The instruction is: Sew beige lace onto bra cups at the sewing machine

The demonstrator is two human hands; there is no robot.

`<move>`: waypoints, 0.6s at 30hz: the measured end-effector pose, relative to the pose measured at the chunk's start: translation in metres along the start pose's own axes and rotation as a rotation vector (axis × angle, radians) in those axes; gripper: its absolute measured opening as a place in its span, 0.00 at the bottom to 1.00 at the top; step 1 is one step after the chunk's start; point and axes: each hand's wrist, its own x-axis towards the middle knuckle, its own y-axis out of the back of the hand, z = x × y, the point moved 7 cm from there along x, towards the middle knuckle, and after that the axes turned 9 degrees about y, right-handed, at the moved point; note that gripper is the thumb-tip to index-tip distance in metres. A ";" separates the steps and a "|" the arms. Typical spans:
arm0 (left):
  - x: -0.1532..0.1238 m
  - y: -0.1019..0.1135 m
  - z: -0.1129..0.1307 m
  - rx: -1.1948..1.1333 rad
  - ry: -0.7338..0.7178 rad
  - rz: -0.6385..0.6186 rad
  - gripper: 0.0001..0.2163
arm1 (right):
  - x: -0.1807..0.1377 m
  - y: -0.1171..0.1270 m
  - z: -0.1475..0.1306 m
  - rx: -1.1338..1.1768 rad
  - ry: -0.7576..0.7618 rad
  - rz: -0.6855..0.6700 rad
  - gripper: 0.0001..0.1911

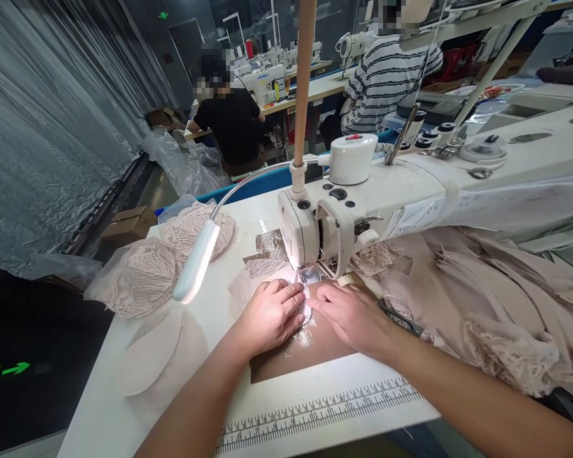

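Note:
My left hand lies on a small lace piece just in front of the sewing machine, fingers together and pressing it flat on the bed. My right hand rests beside it, its fingers stretched toward the same lace near the presser foot. The lace is mostly hidden under my hands. A brown plate lies beneath them.
Stacked lace cups and a gooseneck lamp sit to the left. A heap of beige lace fabric fills the right. Black scissors lie by my right wrist. A printed ruler runs along the table's front edge. Two people sit at machines behind.

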 end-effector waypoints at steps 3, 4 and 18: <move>0.001 0.000 -0.001 0.000 0.017 0.004 0.17 | 0.001 -0.001 0.000 -0.021 -0.008 -0.020 0.13; 0.002 0.000 -0.002 -0.002 0.023 0.007 0.17 | 0.002 0.000 0.000 -0.032 -0.015 -0.020 0.13; -0.003 0.010 -0.009 -0.120 0.005 0.010 0.20 | 0.001 0.007 0.009 -0.049 -0.084 0.138 0.19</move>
